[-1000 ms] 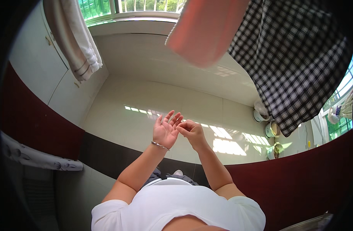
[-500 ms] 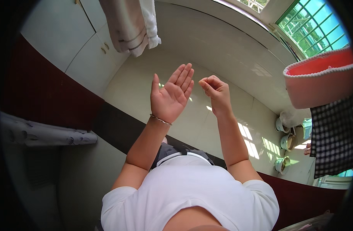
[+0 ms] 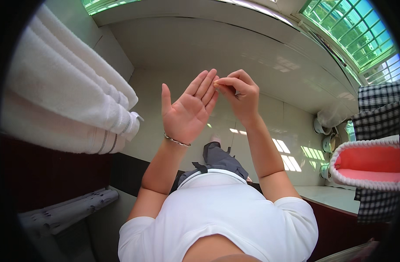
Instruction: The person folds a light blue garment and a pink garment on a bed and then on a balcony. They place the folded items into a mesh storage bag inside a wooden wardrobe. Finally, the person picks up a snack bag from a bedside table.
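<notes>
My left hand point(image 3: 188, 108) is held out open in front of me, palm up. Its fingers are stretched and close together, with the thumb standing apart. A thin silver bracelet point(image 3: 176, 140) circles that wrist. My right hand point(image 3: 242, 94) is closed in a pinch, thumb against forefinger, right beside the left hand's fingertips. A tiny yellowish-orange spot shows at the pinch; whether it is a held thing or just a fingertip I cannot make out. The pinch seems to touch or overlap the edge of the left fingers.
A white towel point(image 3: 73, 87) hangs close on the left. To the right are a pink basket point(image 3: 368, 158) with a white braided rim and a black-and-white checked cloth point(image 3: 378, 124). Plant pots point(image 3: 325, 143) stand along the wall under a barred window point(image 3: 359, 39). A patterned roll point(image 3: 73, 213) lies lower left.
My right hand has moved left, closing the gap to my left fingertips. The view has shifted forward: the towel now looms larger at left, and the pink basket appears lower.
</notes>
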A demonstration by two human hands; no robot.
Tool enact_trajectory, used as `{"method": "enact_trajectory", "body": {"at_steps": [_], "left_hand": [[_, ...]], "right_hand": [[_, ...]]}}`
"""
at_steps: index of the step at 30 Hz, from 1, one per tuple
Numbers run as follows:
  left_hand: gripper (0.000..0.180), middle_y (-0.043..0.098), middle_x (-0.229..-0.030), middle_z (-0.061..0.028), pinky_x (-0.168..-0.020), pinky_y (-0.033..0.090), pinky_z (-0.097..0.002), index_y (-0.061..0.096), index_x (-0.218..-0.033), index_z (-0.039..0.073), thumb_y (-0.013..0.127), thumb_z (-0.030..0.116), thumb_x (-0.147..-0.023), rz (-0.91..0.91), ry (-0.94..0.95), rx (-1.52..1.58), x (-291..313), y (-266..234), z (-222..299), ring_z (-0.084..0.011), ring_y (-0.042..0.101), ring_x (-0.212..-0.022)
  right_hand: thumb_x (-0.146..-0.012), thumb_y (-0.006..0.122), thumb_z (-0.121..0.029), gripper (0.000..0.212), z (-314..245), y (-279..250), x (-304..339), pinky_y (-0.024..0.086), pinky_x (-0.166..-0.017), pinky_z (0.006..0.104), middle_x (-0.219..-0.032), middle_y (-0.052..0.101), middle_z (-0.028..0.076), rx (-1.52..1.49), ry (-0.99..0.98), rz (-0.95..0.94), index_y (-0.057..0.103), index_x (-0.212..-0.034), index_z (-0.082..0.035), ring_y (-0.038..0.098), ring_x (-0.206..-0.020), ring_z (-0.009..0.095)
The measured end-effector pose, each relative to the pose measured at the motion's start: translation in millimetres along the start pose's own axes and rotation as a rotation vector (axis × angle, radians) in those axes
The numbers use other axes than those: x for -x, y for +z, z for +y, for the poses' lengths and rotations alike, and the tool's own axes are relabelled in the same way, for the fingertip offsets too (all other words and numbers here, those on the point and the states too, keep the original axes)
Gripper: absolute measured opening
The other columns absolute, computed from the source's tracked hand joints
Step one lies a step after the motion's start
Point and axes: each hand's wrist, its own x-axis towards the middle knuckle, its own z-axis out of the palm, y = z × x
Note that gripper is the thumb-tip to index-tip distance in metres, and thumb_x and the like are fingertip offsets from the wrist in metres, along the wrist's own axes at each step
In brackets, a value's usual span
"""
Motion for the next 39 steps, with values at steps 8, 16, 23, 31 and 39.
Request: {"method": "enact_trajectory", "body": {"at_steps": [8, 16, 23, 31, 39], "left_hand": [[0.073, 0.015, -0.138, -0.0262, -0.102, 0.019, -0.0462, 0.013, -0.137, 0.013, 0.029, 0.060, -0.083, 0.002, -0.186, -0.103, -180, -30, -28, -0.0358, 0.021, -0.127], [0.056, 0.034, -0.134, -0.0119, -0.099, 0.026, -0.0362, 0.028, -0.133, 0.014, 0.036, 0.044, -0.087, -0.126, -0.300, -1.074, -388, -56, -55, -0.0223, 0.033, -0.123], [0.045, 0.037, -0.131, -0.0082, -0.102, 0.025, -0.0374, 0.040, -0.123, 0.006, 0.051, 0.013, -0.080, -1.046, 0.796, -2.392, -625, -62, -116, -0.0217, 0.033, -0.123], [0.062, 0.031, -0.136, -0.0007, -0.107, 0.014, -0.0403, 0.037, -0.128, 0.007, 0.062, 0.022, -0.073, -1.256, 1.077, -2.825, -747, -48, -147, -0.0139, 0.024, -0.128], [0.063, 0.032, -0.135, 0.0022, -0.106, 0.018, -0.0372, 0.038, -0.127, 0.011, 0.062, 0.025, -0.071, -1.482, 1.167, -2.641, -766, -44, -127, -0.0124, 0.026, -0.126]], "right_hand": [[-0.074, 0.061, -0.006, 0.006, 123, -91, -98, 0.044, -0.047, 0.0272, -0.076, 0.052, 0.004, 0.545, -0.132, -0.029, 0.055, -0.075, -0.006, 0.056, -0.058, 0.018], [-0.077, 0.061, -0.004, 0.008, 224, -220, -138, 0.041, -0.053, 0.0217, -0.073, 0.051, 0.003, 0.200, 0.382, 0.464, 0.056, -0.073, 0.000, 0.051, -0.057, 0.010], [-0.073, 0.063, 0.000, 0.007, 256, -270, -153, 0.041, -0.052, 0.0215, -0.071, 0.049, 0.003, 0.437, 0.517, 0.635, 0.060, -0.068, 0.003, 0.050, -0.057, 0.009], [-0.073, 0.066, -0.007, 0.012, 292, -278, -211, 0.043, -0.053, 0.0247, -0.073, 0.049, 0.003, 0.337, 0.652, 0.826, 0.058, -0.069, 0.002, 0.052, -0.058, 0.009], [-0.073, 0.067, -0.011, 0.012, 337, -279, -283, 0.043, -0.053, 0.0250, -0.067, 0.055, 0.003, 0.278, 0.687, 0.838, 0.061, -0.074, 0.000, 0.052, -0.056, 0.010]]}}
